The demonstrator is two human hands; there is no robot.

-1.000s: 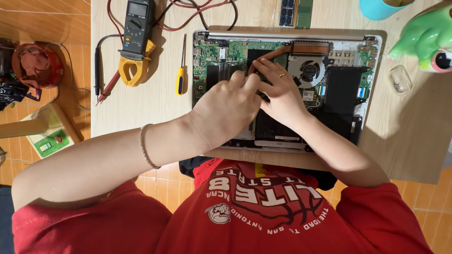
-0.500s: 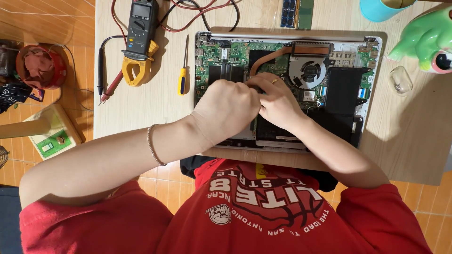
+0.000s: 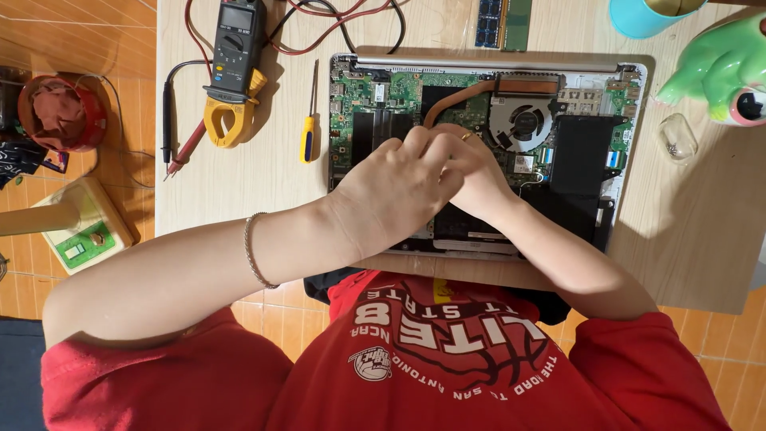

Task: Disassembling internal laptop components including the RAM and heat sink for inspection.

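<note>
Both forearms extend from the lower edge of the view over the opened laptop (image 3: pixel 487 152), which lies base-up on the wooden table (image 3: pixel 694 231) with its circuit board, copper heat pipe (image 3: pixel 459 94) and round fan (image 3: pixel 523 124) exposed. The left hand (image 3: pixel 395 191) is curled, knuckles up, with its fingertips pressed together over the middle of the board; a thin bracelet (image 3: pixel 254 251) circles its wrist. The right hand (image 3: pixel 475 172), wearing a ring, meets it fingertip to fingertip just below the heat pipe. Whether either hand pinches a part cannot be told, since the fingers cover the spot. Left of the laptop lie a yellow-handled screwdriver (image 3: pixel 308 132) and a yellow clamp meter (image 3: pixel 231 68) with red and black leads. A green figurine (image 3: pixel 718 68) stands at the table's far right corner.
</note>
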